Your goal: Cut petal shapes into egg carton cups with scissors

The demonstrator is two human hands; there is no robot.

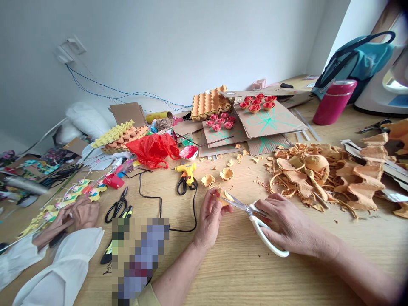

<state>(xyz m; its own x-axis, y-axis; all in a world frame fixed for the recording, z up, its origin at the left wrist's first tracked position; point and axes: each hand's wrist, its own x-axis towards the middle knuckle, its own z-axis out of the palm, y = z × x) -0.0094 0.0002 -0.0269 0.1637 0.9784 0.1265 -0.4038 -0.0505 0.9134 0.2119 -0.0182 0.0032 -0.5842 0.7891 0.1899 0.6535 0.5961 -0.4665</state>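
Pinching a carton cup (225, 201) near the centre of the frame, the left grip (210, 214) is closed on it; the right grip (282, 225) is closed round the scissors (247, 209), their blades (237, 203) at the cup. Stacked cups (208, 181) sit just above on the desk (236, 263), scraps (295, 178) at right.

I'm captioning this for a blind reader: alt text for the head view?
Left hand steadies an orange egg-carton cup while the right cuts it with white-handled scissors; yellow glue gun, trimmed scraps and red paper flowers lie beyond.
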